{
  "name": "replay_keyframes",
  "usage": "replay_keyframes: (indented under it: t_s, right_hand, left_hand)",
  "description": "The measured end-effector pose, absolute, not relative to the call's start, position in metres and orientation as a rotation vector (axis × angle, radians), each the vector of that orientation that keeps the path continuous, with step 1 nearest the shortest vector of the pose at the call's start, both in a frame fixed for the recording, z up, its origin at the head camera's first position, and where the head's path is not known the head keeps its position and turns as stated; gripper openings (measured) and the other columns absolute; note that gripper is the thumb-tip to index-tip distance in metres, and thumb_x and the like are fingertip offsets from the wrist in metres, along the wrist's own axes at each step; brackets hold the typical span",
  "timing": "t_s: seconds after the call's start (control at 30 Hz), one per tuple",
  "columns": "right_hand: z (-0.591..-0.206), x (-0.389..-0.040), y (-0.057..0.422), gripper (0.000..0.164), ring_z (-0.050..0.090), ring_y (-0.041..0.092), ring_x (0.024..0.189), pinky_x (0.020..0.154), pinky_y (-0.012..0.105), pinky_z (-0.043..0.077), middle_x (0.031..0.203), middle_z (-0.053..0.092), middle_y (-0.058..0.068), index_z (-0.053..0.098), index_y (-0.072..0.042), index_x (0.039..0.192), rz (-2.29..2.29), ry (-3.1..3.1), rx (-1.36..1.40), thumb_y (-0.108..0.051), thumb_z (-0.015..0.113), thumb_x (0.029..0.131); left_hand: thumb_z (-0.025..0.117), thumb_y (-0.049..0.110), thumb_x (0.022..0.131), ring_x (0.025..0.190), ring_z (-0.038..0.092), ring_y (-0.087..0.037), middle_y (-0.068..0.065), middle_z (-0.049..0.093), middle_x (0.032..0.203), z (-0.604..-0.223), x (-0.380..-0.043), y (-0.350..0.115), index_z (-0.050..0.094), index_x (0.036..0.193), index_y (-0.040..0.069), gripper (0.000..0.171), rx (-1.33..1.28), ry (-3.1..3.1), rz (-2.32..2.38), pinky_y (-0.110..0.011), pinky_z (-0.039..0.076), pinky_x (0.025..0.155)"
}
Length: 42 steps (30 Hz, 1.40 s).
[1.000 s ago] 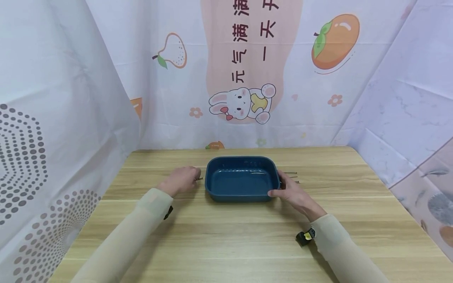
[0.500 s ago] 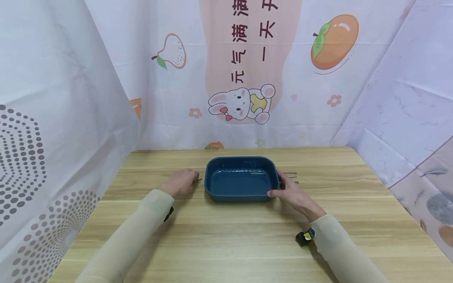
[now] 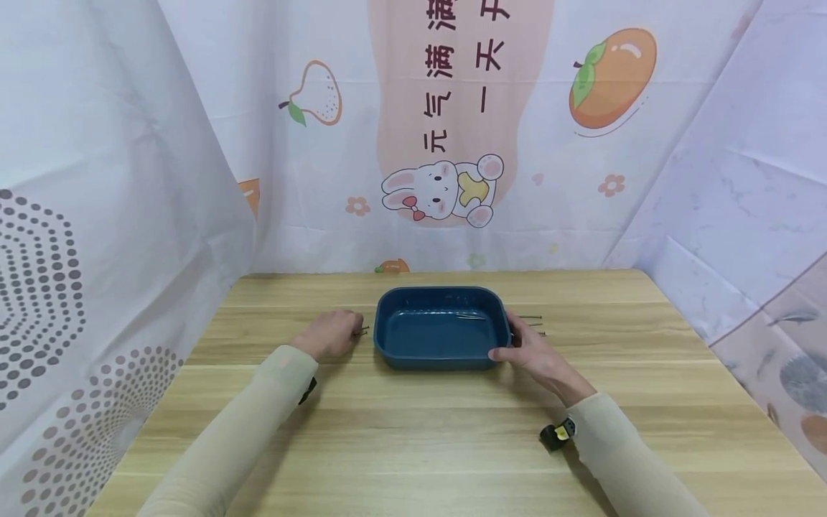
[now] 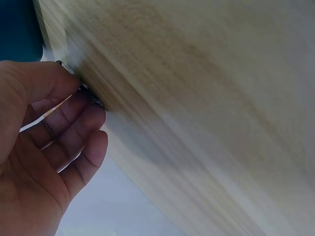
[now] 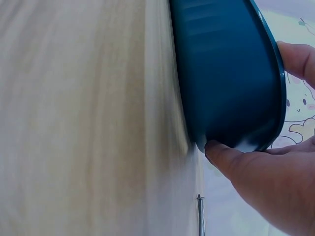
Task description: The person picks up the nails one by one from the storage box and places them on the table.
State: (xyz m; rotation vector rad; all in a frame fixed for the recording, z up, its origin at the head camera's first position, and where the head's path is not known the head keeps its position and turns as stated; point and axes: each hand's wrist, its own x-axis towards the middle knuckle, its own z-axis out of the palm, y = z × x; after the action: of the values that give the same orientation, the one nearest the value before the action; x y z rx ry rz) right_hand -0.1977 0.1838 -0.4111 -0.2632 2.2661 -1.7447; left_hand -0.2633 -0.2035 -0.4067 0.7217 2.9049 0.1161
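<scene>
My left hand [image 3: 331, 332] is low over the table just left of a dark blue rectangular tray [image 3: 439, 364]. Its thumb and fingertips pinch thin dark nails [image 4: 91, 96], mostly hidden by the fingers; two ends poke out toward the tray in the head view. My right hand [image 3: 536, 353] grips the tray's right end, thumb over the front rim and the other fingers along the side wall. Inside the tray, toward its right back, lie a few slim nails [image 3: 470, 317].
More long nails [image 3: 533, 317] lie on the wooden table [image 3: 413, 438] right of the tray, partly behind the right hand; one nail [image 5: 200, 216] appears in the right wrist view. A printed cloth [image 3: 323, 165] hangs at the table's back edge, and others flank both sides.
The left hand has shifted very slightly down and left, and two nail ends now show at its fingertips instead of one. The right hand and tray stay put.
</scene>
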Motion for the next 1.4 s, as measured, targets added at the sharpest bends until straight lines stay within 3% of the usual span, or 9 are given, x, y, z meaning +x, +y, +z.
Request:
replay_keyframes:
  t_s: [0.73,1.03,1.4]
  right_hand:
    - [-0.411,-0.199,0.185,0.094,0.029,0.04,0.136,0.108,0.051,0.027,0.153,0.019,0.023,0.008,-0.003,0.152,-1.735,2.286,-0.27,-0.01,0.071,0.083]
    - [-0.41,-0.199,0.185,0.093,0.03,0.039,0.135,0.108,0.05,0.027,0.152,0.021,0.023,0.009,-0.003,0.152,-1.744,2.273,-0.253,-0.008,0.071,0.082]
    - [-0.41,-0.198,0.183,0.093,0.031,0.039,0.134,0.108,0.05,0.028,0.151,0.023,0.022,0.012,-0.003,0.152,-1.758,2.254,-0.26,-0.009,0.072,0.081]
  left_hand:
    - [0.062,0.009,0.088,0.076,0.056,-0.016,-0.001,0.062,0.084,-0.393,-0.269,-0.203,0.063,0.087,0.009,0.002,0.756,2.926,0.214,-0.035,0.05,0.071]
    - [0.055,0.006,0.089,0.089,0.062,-0.022,-0.008,0.066,0.1,-0.36,-0.272,-0.182,0.066,0.102,0.004,0.017,0.814,2.961,0.201,-0.038,0.052,0.078]
    - [0.057,0.011,0.091,0.078,0.058,-0.017,-0.002,0.064,0.092,-0.333,-0.277,-0.14,0.066,0.103,0.006,0.016,0.893,2.957,0.2,-0.032,0.052,0.073]
